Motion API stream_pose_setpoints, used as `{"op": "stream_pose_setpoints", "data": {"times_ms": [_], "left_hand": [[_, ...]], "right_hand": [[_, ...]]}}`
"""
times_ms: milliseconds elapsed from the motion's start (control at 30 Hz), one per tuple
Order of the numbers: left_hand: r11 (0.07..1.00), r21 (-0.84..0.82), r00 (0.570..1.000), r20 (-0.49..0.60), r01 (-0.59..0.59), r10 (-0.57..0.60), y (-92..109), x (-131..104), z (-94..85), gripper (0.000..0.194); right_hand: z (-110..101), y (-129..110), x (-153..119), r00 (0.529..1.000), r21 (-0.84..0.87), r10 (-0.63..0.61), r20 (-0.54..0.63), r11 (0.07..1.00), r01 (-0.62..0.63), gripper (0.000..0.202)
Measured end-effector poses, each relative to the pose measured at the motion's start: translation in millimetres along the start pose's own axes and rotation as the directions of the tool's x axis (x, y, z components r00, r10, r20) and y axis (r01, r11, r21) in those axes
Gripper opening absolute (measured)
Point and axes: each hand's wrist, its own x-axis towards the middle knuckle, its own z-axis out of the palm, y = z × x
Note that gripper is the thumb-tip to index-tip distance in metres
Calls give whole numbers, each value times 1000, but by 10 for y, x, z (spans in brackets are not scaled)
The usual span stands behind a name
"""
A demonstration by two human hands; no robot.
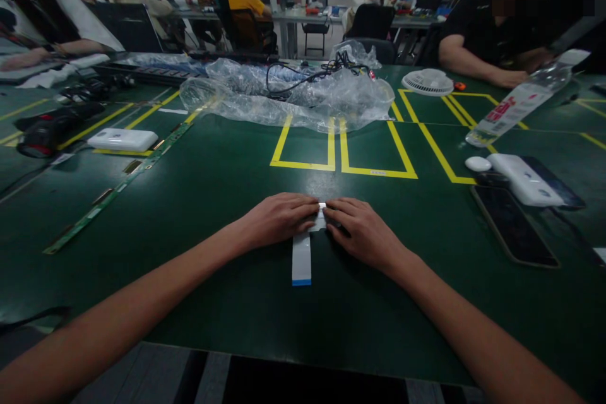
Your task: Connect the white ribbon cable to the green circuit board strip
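A white flat ribbon cable [302, 259] with a blue end lies on the green table [227, 309], its free end pointing toward me. Its far part, pale and shiny, runs between my hands. My left hand [279, 218] presses its fingertips on the left side of this part, fingers together. From the right, my right hand [362, 227] meets it with bent fingers held close together. The fingertips of both hands nearly touch, and they hide much of the cable's far part.
A long green circuit strip [113, 192] lies at the left near a white device [123, 139]. Crumpled clear plastic [288, 98] and black cables are farther back. At the right are a phone [516, 225], a white power bank [525, 180] and a tilted bottle [525, 101]. People sit around.
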Motion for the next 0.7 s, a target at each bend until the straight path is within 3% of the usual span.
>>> {"op": "stream_pose_setpoints", "data": {"times_ms": [100, 167, 233, 300, 333, 433, 533, 600, 700], "left_hand": [[953, 128, 962, -11, 273, -274, -380, -141, -124, 46], [818, 236, 850, -87, 524, -519, -762, -391, -239, 57], [614, 267, 668, -227, 742, -709, -1154, -747, -369, 78], [503, 267, 567, -305, 822, -765, -1471, -1121, -495, 100], [484, 267, 551, -342, 833, -761, -1586, -1281, -549, 107], [550, 281, 617, -380, 787, -689, -1743, -1521, -636, 107], [607, 300, 673, -228, 736, -704, -1652, -1350, -581, 102], [636, 301, 690, -119, 711, -714, -1458, -1077, -474, 93], [768, 255, 793, 9, 588, -610, -956, -607, -285, 70]], "right_hand": [[-6, -1, -19, 1000, 0, 11, 10, 1000, -11, 38], [0, -22, -37, 1000, 1, 17, 2, 1000, -17, 40], [16, -60, -57, 1000, -3, 14, -5, 1000, -14, 41], [38, -109, -73, 1000, -17, -5, 10, 1000, 6, 41], [49, -132, -79, 1000, -27, -16, 23, 999, 17, 42], [70, -177, -85, 999, -44, -27, 41, 999, 29, 45], [62, -178, -79, 999, -34, -25, 43, 999, 26, 43], [50, -165, -72, 998, -30, -27, 54, 999, 29, 43], [38, -149, -63, 998, -23, -29, 57, 999, 31, 42]]}}
